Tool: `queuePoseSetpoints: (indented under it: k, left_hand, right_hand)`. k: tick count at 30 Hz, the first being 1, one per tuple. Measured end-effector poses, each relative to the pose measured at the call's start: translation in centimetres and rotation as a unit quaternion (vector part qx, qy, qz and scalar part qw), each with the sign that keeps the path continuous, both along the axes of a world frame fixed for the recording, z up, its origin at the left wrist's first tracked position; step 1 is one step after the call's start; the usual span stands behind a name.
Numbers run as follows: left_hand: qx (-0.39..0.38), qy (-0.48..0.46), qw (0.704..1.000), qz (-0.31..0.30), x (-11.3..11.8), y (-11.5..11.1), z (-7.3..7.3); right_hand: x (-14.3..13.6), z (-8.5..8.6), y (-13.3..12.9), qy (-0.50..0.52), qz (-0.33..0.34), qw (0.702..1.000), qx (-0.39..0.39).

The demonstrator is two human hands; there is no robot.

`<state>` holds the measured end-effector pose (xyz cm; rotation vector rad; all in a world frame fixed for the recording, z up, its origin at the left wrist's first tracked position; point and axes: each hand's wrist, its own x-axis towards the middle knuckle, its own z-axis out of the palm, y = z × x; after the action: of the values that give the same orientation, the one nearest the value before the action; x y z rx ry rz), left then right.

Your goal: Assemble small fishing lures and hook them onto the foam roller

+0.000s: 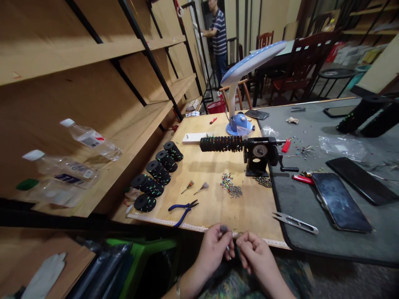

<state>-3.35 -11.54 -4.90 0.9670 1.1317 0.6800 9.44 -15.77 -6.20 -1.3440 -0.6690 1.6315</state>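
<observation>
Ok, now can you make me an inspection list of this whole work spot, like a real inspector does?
Surface: wooden table beside a grey mat.
Work things: black cranked device bearing a ridged black roll; more black rolls at left; blue-handled pliers; pile of colourful bits.
Clutter: phone, red lighter and clear plastic bag on the mat.
Hands: left hand pinches a small grey thing; right hand is close beside it, its contents too small to tell.
Cables: nothing seen.
Surroundings: plastic bottles on a shelf; person in stripes standing behind.
</observation>
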Motion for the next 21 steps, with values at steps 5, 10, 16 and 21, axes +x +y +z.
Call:
queuePoseSetpoints:
  k: [5, 10, 16, 21]
  left_hand:
    - [0.033, 0.017, 0.999, 0.000, -0.2, -0.2, -0.4]
    - [0.039, 0.026, 0.999, -0.007, -0.3, -0.2, -0.5]
    - [0.052, 0.038, 0.998, -0.007, -0.3, -0.4, -0.5]
    - [0.061, 0.042, 0.997, -0.009, -0.3, -0.4, -0.8]
  right_hand:
    - [-0.4, -0.6, 0.0, 0.008, 0.016, 1.000, -0.014]
    - [-0.5, -0.7, 0.2, 0.016, 0.024, 0.999, -0.017]
    - [-0.5, -1.0, 0.2, 0.005, 0.028, 0.999, -0.018]
    - [-0.5, -1.5, 0.3, 0.021, 0.024, 0.999, -0.012]
